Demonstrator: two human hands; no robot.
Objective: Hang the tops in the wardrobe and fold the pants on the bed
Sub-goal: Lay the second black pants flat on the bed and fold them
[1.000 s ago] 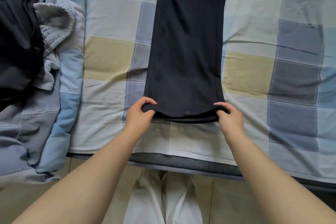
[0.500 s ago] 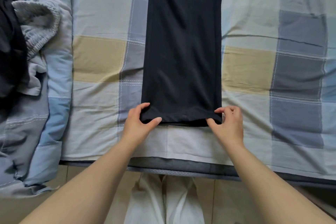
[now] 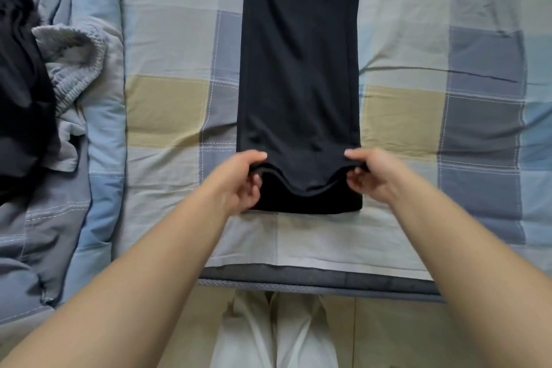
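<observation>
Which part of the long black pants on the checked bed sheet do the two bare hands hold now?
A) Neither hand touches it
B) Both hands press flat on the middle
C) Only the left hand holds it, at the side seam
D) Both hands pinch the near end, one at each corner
D: the left hand and the right hand each pinch one corner of the near end of the long black pants, so the edge sags between them above the checked bed sheet.
</observation>
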